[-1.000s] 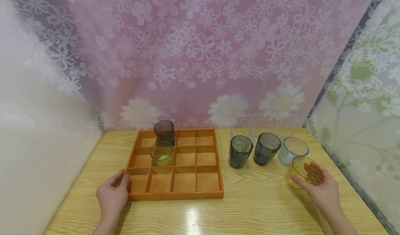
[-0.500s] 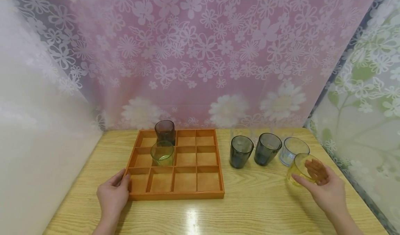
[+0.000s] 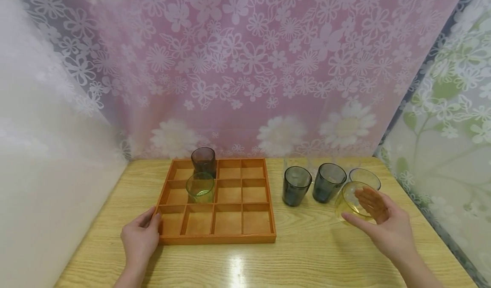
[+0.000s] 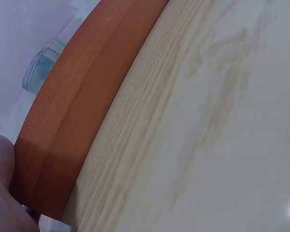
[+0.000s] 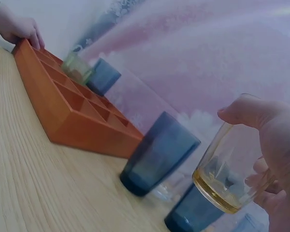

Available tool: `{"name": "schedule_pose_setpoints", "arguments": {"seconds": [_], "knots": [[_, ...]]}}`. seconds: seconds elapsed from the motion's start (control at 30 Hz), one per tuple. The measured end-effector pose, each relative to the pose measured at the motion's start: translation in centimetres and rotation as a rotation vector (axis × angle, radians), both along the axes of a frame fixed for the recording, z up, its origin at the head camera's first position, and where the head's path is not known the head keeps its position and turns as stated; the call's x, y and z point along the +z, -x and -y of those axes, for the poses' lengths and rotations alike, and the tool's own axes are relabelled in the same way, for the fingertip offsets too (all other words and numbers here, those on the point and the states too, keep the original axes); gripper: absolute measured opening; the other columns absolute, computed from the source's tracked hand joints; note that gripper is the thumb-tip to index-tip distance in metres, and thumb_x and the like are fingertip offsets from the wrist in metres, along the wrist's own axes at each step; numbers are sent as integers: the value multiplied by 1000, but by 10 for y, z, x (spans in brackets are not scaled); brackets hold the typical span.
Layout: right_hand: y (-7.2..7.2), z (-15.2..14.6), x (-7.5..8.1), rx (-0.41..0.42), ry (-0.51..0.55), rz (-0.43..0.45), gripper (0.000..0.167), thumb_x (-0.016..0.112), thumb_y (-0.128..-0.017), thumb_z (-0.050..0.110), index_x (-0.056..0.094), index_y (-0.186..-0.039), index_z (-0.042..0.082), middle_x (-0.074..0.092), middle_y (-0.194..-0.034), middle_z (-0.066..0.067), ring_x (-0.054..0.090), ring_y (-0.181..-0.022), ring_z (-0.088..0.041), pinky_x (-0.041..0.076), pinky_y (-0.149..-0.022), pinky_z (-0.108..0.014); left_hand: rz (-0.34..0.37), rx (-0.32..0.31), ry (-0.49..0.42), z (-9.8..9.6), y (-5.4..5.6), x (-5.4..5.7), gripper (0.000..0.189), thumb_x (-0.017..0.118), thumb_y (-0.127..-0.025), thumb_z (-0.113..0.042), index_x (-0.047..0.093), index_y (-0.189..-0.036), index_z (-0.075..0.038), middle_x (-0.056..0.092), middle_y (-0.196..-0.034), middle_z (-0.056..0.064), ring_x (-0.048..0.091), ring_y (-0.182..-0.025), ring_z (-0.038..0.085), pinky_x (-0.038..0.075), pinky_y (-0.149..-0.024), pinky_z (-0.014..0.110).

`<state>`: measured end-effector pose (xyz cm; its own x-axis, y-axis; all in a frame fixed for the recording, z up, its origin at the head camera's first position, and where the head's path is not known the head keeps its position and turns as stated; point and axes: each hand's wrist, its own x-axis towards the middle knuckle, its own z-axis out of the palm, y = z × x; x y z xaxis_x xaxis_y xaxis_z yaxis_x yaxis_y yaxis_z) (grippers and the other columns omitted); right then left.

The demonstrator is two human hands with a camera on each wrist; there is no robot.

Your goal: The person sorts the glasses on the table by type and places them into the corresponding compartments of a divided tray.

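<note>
My right hand (image 3: pixel 391 226) holds a yellow glass cup (image 3: pixel 344 203) between thumb and fingers, tilted and lifted off the table. In the right wrist view, the cup's amber base (image 5: pixel 215 192) hangs above the wood. At the left, my left hand (image 3: pixel 140 236) grips the front-left corner of a wooden compartment tray (image 3: pixel 218 239). The thumb lies on the tray's wall; the other fingers are partly hidden. Inside the tray, a dark purplish glass (image 3: pixel 203 162) stands in the back row and a green glass (image 3: pixel 200 188) in the middle row.
Right of the tray stand two dark grey glasses, one nearer (image 3: pixel 296 188) and another (image 3: pixel 327 185) beside it. A clear glass with a bluish rim (image 3: pixel 364 177) is partly behind the yellow cup. Faint clear glasses (image 3: pixel 295 162) stand behind. Floral curtains (image 3: pixel 245 66) enclose the table.
My right hand has raised the yellow cup from the table, tilted it and brought it a little to the left. My left hand keeps its place on the tray.
</note>
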<state>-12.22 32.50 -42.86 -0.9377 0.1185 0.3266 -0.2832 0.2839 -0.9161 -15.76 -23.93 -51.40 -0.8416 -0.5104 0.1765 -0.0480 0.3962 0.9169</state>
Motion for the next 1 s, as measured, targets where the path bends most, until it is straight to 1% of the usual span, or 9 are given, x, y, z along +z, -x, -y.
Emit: {"name": "schedule_pose_setpoints", "arguments": {"seconds": [0.07,0.17,0.2,0.33,0.43,0.57,0.7,0.8,1.0], "knots": [[1,8,4,6,-63,8,74,86,-83,-10,53,-148,-3,69,-134,2,63,-120,1,50,-98,-14,-6,1,1,0,0,0,28,74,-98,-4,75,-125,5,73,-119,24,67,-97,-1,52,-71,7],[3,19,9,15,-134,13,76,88,-84,-5,51,-150,-2,67,-137,-3,62,-122,0,50,-99,-15,-11,-3,0,0,0,-1,28,74,-98,-3,75,-124,6,72,-119,24,66,-94,-4,53,-70,8],[4,23,11,25,-131,14,76,88,-84,-5,51,-150,-1,67,-138,-5,62,-123,-1,50,-99,-16,-15,-4,-1,0,0,-1,28,74,-98,-2,75,-124,6,72,-119,24,64,-92,-10,53,-70,8],[8,37,16,65,-133,0,75,89,-82,-4,54,-149,0,66,-139,-8,62,-125,-5,51,-101,-18,-15,-9,-1,1,1,-1,28,74,-98,-2,75,-124,5,73,-119,23,63,-91,-10,53,-70,8],[12,47,20,102,-137,-27,75,90,-81,-4,56,-147,1,66,-138,-10,62,-126,-8,51,-102,-19,-13,-8,-5,1,0,-1,28,74,-98,-3,75,-124,5,73,-119,23,66,-95,-3,53,-70,8],[21,60,20,153,-136,-60,75,91,-80,-4,57,-146,0,65,-138,-16,63,-127,-13,51,-104,-22,-8,-6,-10,1,0,0,28,74,-98,-3,75,-125,5,73,-120,23,70,-102,14,53,-70,8],[30,73,17,199,-116,-62,75,92,-79,-3,56,-146,-2,63,-140,-22,62,-128,-17,50,-106,-23,-14,-8,-8,0,1,0,28,73,-98,-2,74,-125,6,72,-119,24,70,-107,28,53,-71,8],[36,83,15,227,-107,-52,77,93,-80,0,55,-147,-1,62,-141,-21,61,-130,-19,49,-107,-24,-19,-8,-7,0,1,1,28,73,-98,-1,74,-125,7,72,-120,25,69,-109,32,53,-72,8],[49,105,11,272,-66,-47,75,95,-78,2,58,-143,0,64,-138,-17,61,-129,-29,50,-108,-31,-24,0,6,0,1,0,27,72,-98,-1,74,-124,7,73,-119,24,69,-108,32,52,-71,7]]}}
